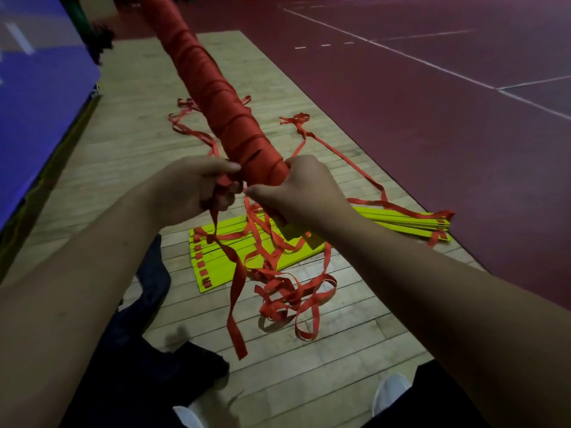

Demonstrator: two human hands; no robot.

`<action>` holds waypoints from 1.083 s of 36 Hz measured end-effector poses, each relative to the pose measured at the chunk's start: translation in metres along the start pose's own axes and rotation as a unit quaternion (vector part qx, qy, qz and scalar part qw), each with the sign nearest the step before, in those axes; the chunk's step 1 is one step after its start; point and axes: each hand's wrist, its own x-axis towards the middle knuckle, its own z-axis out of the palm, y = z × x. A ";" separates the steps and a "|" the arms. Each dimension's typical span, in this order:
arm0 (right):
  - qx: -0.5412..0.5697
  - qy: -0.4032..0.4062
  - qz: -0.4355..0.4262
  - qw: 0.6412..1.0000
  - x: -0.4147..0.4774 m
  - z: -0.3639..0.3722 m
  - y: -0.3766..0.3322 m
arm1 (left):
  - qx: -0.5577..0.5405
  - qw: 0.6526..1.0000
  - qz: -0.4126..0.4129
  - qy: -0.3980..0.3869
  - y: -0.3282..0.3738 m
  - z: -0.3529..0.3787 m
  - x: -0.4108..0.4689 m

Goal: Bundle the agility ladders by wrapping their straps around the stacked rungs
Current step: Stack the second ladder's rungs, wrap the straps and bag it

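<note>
Wrapped bundle (234, 118) slants from frame centre to upper left. Right hand (299, 193) clasps its lower end; left hand (197, 186) pinches loose strap (236, 291). Strap limp, light, probably slippery: hold near bundle, keep taut.

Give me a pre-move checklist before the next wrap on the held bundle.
1. Right hand grips the near end of the wrapped bundle: ok.
2. Left hand pinches the strap tail right beside the bundle: ok.
3. Strap tail hangs free of other straps: cannot tell, since it crosses them lower down.
4. Wraps cover the bundle with no rung showing above the hands: ok.
5. Loose straps over the yellow rungs are untangled: not ok, they lie knotted in a heap.
6. Far end of the bundle is secured: cannot tell, it runs out of frame.
</note>
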 end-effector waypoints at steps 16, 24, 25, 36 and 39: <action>0.366 -0.288 0.112 0.878 -0.007 -0.015 -0.005 | 0.036 0.990 0.047 0.129 -0.015 -0.025 -0.003; 0.459 -0.357 0.118 0.805 -0.027 -0.014 -0.016 | -0.029 0.997 0.055 0.055 -0.002 -0.003 -0.019; 0.446 -0.329 0.106 0.825 -0.026 -0.013 -0.016 | -0.023 0.998 0.051 0.026 0.000 -0.006 -0.020; 0.060 -0.071 -0.011 0.996 -0.005 -0.014 0.003 | 0.063 0.998 0.002 0.004 -0.003 -0.023 -0.010; -0.090 0.009 -0.034 0.995 -0.003 -0.004 0.003 | -0.004 1.000 -0.003 0.022 -0.002 -0.008 0.000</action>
